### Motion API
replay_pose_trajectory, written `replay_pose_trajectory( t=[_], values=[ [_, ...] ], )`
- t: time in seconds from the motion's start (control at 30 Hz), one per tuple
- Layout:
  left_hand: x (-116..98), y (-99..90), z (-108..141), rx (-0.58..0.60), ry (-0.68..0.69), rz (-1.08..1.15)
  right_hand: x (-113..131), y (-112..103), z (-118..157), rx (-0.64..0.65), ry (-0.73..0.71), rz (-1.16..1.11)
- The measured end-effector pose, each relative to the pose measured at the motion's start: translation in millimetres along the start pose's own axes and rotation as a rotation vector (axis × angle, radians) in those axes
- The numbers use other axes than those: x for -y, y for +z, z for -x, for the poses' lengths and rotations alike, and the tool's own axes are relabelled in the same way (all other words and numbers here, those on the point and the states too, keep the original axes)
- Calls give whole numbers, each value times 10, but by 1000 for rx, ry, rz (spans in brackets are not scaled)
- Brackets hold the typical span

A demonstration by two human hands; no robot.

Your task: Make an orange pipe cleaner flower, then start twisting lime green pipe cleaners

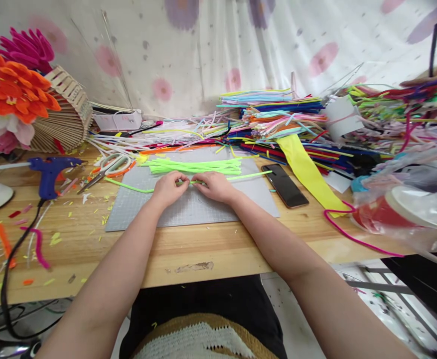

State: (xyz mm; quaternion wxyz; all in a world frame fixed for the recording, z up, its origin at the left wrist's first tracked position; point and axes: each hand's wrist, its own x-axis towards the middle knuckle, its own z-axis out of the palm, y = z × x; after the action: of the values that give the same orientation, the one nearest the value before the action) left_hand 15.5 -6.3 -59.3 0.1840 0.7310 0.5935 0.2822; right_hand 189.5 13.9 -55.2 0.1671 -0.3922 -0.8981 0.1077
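Note:
Both hands are over a grey cutting mat (pixel 188 214), pinching one long bright green pipe cleaner (pixel 130 187). My left hand (pixel 170 189) has its thumb and fingers closed on it left of the mat's middle. Close beside it, my right hand (pixel 214 186) pinches the same stem, a short gap between the two. One end reaches left toward the scissors (pixel 108 169); the other runs right, near a black phone (pixel 285 185). Just behind the hands lies a bundle of green pipe cleaners (pixel 196 166). The exact fingertip contact is small and partly hidden.
A blue glue gun (pixel 52 174) with a black cord lies at left, below felt-like flowers (pixel 12 82). Piles of coloured pipe cleaners (pixel 285 119) line the back. A yellow strip (pixel 311 174) and a plastic-wrapped red and white tub (pixel 401 212) are at right.

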Motion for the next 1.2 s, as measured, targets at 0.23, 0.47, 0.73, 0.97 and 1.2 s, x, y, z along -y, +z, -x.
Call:
replay_pose_trajectory(
  t=[0.23,0.47,0.73,0.97,1.2],
  values=[
    [32,-1,-7,30,-2,32,-28,21,-20,12,12,-74],
    [84,-10,-8,52,42,58,-46,72,-27,82,-33,-187],
    [16,-23,-2,21,77,49,-50,84,-51,54,-13,-217],
    [-62,-8,16,-83,190,-79,-35,60,-64,28,51,-247],
    [-15,-14,-19,84,-37,125,-84,64,-27,-110,-106,12]
  ],
)
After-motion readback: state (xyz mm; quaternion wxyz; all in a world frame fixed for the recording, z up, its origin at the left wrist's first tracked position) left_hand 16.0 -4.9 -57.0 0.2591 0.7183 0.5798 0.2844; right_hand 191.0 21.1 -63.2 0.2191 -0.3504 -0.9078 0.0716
